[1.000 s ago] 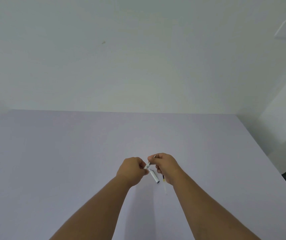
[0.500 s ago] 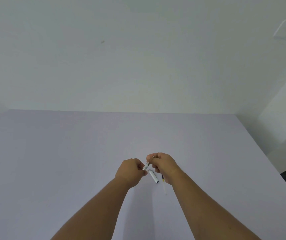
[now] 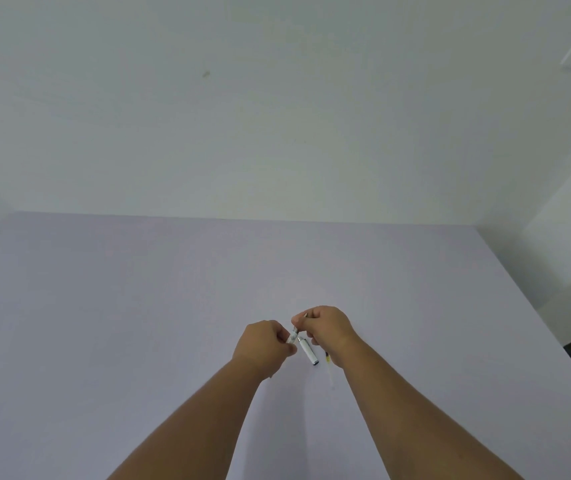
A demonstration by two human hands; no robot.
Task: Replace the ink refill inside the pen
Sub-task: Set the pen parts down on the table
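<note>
My left hand (image 3: 265, 344) and my right hand (image 3: 327, 329) meet just above the table, both pinching a small white pen (image 3: 292, 335) that slants between them. My left hand grips its lower white barrel end, my right hand its upper tip end, which looks darker. Most of the pen is hidden inside the fingers. Below the hands a white pen cap (image 3: 308, 351) with a dark end lies on the table. A thin clear ink refill (image 3: 329, 370) with a yellowish tip lies beside it, partly under my right wrist.
The wide pale lilac table (image 3: 138, 323) spreads out on all sides, with its right edge (image 3: 536, 313) dropping to a dark floor. A plain white wall stands behind the far edge.
Both hands have stayed on the pen and shifted only slightly. The cap and the refill lie where they were.
</note>
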